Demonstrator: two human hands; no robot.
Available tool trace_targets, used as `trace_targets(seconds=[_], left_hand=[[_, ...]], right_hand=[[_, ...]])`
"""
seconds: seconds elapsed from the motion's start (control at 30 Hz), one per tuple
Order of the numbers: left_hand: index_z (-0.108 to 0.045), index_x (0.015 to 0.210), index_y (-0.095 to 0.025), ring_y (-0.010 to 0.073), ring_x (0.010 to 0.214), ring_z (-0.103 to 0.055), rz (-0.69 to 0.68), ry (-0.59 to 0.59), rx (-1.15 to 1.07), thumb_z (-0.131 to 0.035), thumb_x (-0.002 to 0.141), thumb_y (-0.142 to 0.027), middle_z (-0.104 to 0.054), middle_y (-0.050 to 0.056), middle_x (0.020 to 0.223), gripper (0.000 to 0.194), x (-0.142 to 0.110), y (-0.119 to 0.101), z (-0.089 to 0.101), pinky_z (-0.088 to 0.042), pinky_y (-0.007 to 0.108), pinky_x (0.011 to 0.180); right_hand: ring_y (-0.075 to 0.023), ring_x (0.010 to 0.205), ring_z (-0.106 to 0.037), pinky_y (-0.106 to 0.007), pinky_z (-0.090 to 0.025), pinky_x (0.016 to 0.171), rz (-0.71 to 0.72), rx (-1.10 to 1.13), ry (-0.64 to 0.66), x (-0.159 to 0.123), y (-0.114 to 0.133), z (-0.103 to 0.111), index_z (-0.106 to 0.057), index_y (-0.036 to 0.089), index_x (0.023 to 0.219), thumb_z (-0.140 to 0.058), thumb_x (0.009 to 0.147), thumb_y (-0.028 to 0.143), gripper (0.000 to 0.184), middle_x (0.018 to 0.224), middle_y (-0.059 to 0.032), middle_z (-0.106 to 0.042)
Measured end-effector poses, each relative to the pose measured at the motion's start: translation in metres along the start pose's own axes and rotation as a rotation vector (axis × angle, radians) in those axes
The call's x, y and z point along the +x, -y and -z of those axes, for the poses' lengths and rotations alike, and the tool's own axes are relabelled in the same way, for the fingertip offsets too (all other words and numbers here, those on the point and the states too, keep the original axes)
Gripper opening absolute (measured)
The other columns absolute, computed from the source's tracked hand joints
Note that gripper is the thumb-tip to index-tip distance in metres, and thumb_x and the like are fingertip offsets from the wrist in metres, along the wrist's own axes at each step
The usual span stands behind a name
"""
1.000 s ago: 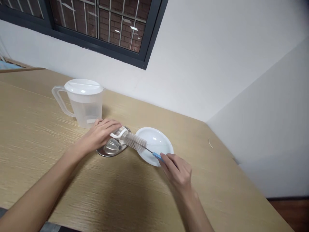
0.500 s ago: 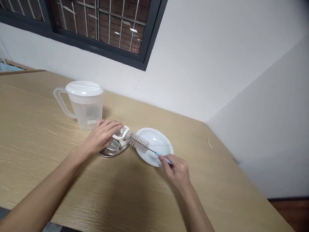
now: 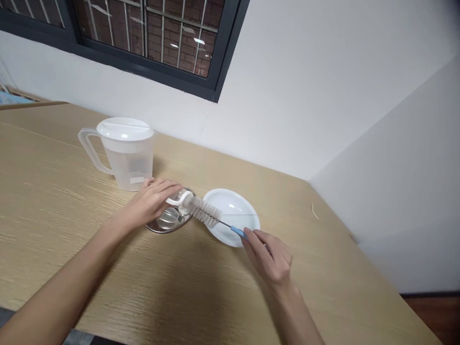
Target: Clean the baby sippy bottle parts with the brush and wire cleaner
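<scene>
My left hand point(image 3: 153, 200) is wrapped round a small clear bottle point(image 3: 177, 197) with a white handled collar, tipped so its mouth points right. Most of the bottle is hidden by the fingers. My right hand point(image 3: 269, 254) grips the blue handle of a bottle brush point(image 3: 204, 211). The brush's white bristles sit at the bottle's mouth, the tip apparently inside it, with most of them outside. Beneath the bottle lies a shiny metal plate point(image 3: 161, 229). Behind the brush is a white oval dish point(image 3: 237, 215).
A translucent pitcher point(image 3: 129, 160) with a white lid stands behind my left hand. A thin pale strip point(image 3: 315, 211) lies on the wooden table point(image 3: 143, 292) at the right. A white wall point(image 3: 287, 86) and a barred window point(image 3: 179, 33) are beyond the table.
My right hand has shifted its hold along the brush handle, slightly to the right, and its fingers are turned differently. The bottle and my left hand have barely moved.
</scene>
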State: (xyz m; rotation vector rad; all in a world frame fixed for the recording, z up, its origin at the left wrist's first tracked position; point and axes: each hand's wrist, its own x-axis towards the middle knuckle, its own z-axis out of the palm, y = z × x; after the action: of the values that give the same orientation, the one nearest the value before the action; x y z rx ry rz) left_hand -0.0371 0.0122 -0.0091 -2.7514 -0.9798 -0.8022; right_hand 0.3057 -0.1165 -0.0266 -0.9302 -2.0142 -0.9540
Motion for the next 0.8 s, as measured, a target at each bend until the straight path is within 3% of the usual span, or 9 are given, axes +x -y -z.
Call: trace_targets(seconds=[0.17,0.33,0.53,0.63,0.8], left_hand=[[-0.053,0.138,-0.023,0.0277,0.12,-0.058,0.02,0.034,-0.031,-0.052,0.097,-0.016,-0.065,0.01,0.135,0.041,0.0,0.0,-0.001,-0.035,0.04,0.092],[-0.053,0.138,-0.021,0.0269,0.121,-0.058,0.009,0.015,-0.018,-0.05,0.097,-0.014,-0.064,0.011,0.135,0.042,0.0,-0.001,-0.001,-0.035,0.04,0.094],[-0.053,0.138,-0.022,0.027,0.122,-0.057,-0.023,-0.033,0.028,-0.046,0.097,-0.009,-0.064,0.012,0.135,0.044,0.0,-0.002,-0.002,-0.036,0.04,0.094],[-0.054,0.137,-0.022,0.0269,0.122,-0.057,-0.054,-0.059,0.039,-0.046,0.096,-0.006,-0.065,0.011,0.134,0.045,0.0,-0.001,-0.003,-0.036,0.04,0.093],[-0.055,0.137,-0.022,0.0283,0.123,-0.057,-0.069,-0.09,0.043,-0.047,0.093,-0.004,-0.066,0.011,0.134,0.048,0.001,-0.003,-0.002,-0.037,0.041,0.092]], right_hand=[[-0.0116,0.067,-0.057,-0.026,-0.043,0.06,0.016,0.034,0.0,-0.004,0.0,0.002,-0.064,0.014,0.12,-0.073,0.082,0.001,0.041,0.088,-0.0079,-0.071],[-0.0096,0.06,-0.054,-0.026,-0.039,0.057,0.056,0.006,-0.014,-0.003,-0.004,0.003,-0.062,0.011,0.127,-0.079,0.08,0.005,0.05,0.076,-0.004,-0.07],[-0.0084,0.051,-0.045,-0.026,-0.033,0.052,0.065,-0.032,0.008,0.01,-0.001,0.007,-0.066,0.011,0.112,-0.078,0.085,0.018,0.031,0.059,0.0023,-0.059],[-0.0071,0.046,-0.04,-0.026,-0.031,0.05,-0.088,0.088,0.03,0.014,0.006,0.004,-0.067,0.015,0.089,-0.072,0.089,0.021,0.008,0.053,0.0052,-0.051],[-0.0058,0.041,-0.033,-0.021,-0.028,0.042,-0.565,0.315,0.22,0.007,0.006,-0.007,-0.062,0.017,0.065,-0.059,0.098,0.029,0.035,0.047,0.0072,-0.039]])
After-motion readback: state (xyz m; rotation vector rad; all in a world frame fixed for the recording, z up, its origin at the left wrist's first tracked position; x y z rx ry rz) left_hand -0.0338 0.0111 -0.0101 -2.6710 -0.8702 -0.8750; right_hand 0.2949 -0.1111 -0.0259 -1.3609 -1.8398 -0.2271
